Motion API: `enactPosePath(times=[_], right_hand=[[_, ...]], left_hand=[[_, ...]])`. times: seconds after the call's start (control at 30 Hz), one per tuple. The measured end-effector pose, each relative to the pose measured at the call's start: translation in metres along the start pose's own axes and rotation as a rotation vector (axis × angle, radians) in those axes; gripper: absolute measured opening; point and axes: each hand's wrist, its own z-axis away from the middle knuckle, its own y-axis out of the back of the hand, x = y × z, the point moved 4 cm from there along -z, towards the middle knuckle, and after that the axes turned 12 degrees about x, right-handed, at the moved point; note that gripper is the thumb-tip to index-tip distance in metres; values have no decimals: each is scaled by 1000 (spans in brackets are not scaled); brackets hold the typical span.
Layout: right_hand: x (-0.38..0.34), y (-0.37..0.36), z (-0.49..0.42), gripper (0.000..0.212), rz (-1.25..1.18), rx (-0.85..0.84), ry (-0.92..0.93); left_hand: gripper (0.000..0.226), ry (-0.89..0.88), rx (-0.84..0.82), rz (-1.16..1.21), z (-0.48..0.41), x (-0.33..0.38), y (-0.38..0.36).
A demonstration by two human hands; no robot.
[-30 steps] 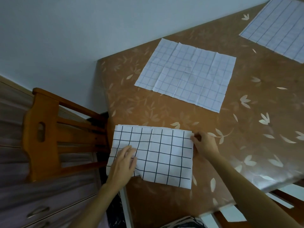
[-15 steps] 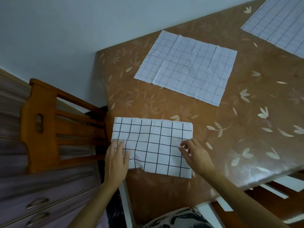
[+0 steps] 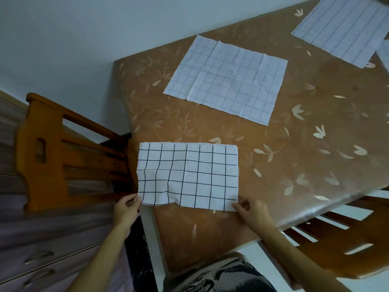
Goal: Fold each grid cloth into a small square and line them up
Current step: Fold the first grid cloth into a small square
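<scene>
Both hands (image 3: pixel 126 209) (image 3: pixel 251 211) pinch folded cloth's (image 3: pixel 187 175) near corners at table (image 3: pixel 210 239) edge

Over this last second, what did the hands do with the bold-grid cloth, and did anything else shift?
Both hands slid toward the person along the bold-grid cloth: the left hand off its top to the near-left corner, the right hand from the far-right edge to the near-right corner, where each now appears to pinch it. The cloth stayed half-folded; the fine-grid cloths lie unchanged.

A brown leaf-patterned table (image 3: pixel 294 165) carries a bold-grid cloth (image 3: pixel 187 175) at its near edge; beyond that cloth lie two pale-grid cloths (image 3: pixel 227 79) (image 3: pixel 341 28).
</scene>
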Motion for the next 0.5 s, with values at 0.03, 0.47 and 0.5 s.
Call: enactPosePath(times=[0.03, 0.47, 0.5], right_hand=[[0, -3, 2, 19, -11, 4, -21], [1, 15, 9, 20, -53, 26, -125], [1, 17, 9, 19, -44, 25, -129]], left_hand=[[19, -17, 17, 15, -1, 0, 1], [28, -104, 26, 74, 11, 3, 16], [29, -109, 26, 83, 12, 4, 16]])
